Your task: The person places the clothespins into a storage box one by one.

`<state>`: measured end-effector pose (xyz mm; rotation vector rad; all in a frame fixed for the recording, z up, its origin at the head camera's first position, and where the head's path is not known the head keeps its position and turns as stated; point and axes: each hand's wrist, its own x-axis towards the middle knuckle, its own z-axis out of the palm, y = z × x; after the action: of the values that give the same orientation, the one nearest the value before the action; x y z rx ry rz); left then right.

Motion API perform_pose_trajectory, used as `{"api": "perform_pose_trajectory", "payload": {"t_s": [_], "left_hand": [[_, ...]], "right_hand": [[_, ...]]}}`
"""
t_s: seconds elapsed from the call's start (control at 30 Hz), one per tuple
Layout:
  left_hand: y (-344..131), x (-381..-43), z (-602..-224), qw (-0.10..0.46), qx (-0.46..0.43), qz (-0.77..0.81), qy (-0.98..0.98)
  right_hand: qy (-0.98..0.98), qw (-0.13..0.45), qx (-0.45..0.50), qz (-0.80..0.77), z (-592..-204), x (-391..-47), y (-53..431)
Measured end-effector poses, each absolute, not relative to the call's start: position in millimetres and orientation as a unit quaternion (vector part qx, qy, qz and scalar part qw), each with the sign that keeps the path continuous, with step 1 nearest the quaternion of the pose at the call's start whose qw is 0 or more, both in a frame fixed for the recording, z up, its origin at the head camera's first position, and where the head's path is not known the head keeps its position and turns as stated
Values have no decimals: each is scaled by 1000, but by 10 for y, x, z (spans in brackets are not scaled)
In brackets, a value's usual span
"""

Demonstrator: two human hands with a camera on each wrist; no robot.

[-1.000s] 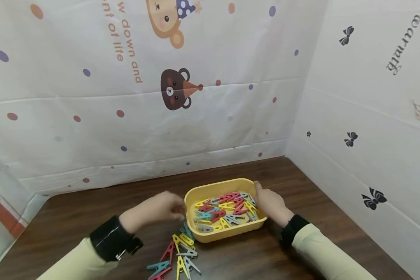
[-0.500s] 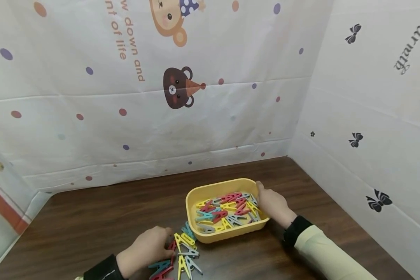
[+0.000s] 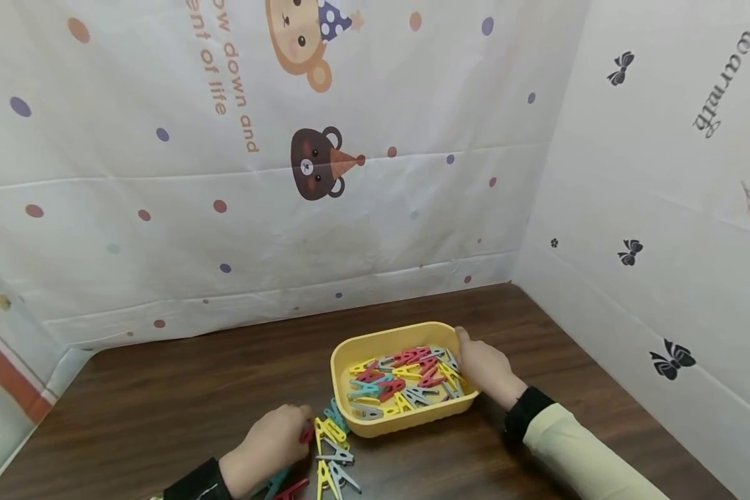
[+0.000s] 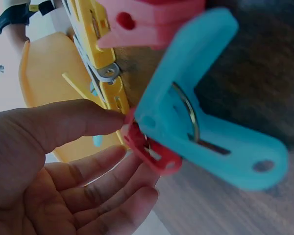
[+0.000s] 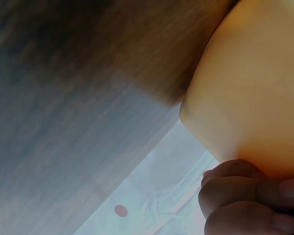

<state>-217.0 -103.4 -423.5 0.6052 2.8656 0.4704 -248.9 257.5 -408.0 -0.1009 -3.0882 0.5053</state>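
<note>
My left hand (image 3: pixel 271 444) is at the loose clothespins left of the yellow basket (image 3: pixel 406 419). In the left wrist view its thumb and fingertips pinch a red clothespin (image 4: pixel 157 159), partly hidden by a turquoise clothespin (image 4: pixel 215 142) close to the camera. My right hand (image 3: pixel 489 364) grips the basket's right end, thumb over the rim; in the right wrist view curled fingers (image 5: pixel 245 191) lie against the outer wall. Inside the basket lie red, yellow, grey and turquoise clothespins, such as a red clothespin (image 3: pixel 390 390).
Beside the basket's left corner lie several loose clothespins, among them a grey clothespin (image 3: pixel 344 477) and a yellow clothespin (image 3: pixel 323 479). A dark wooden table (image 3: pixel 181 389) bears everything. Printed white sheets hang behind it (image 3: pixel 237 236) and along its right side (image 3: pixel 600 292).
My left hand has come down and toward me from the basket's left rim to the loose clothespins, and now pinches a red one. The right hand has stayed on the basket.
</note>
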Motion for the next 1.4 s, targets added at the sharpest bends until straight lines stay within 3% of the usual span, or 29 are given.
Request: {"api": "perform_pose_trajectory", "payload": {"t_s": [0.33, 0.53, 0.77, 1.0, 1.2, 1.4], "left_hand": [[-961, -2145, -4008, 59, 193, 144, 969], [-1031, -2208, -3753, 7, 212, 148, 966], [-851, -2464, -3113, -68, 342, 166, 922], [-125, -2782, -2853, -32, 417, 171, 892], [426, -2913, -3217, 45, 408, 92, 907], [592, -2926, -3528, 94, 369, 63, 923]], "right_hand": [[-986, 10, -39, 164, -4093, -2488, 2617], [-986, 11, -41, 161, -4070, -2486, 2641], [-985, 11, -42, 166, -4032, -2481, 2677], [-985, 14, -47, 164, -4050, -2476, 2676], [-985, 19, -42, 165, -4103, -2478, 2603], [-985, 26, -31, 165, -4123, -2473, 2546]]}}
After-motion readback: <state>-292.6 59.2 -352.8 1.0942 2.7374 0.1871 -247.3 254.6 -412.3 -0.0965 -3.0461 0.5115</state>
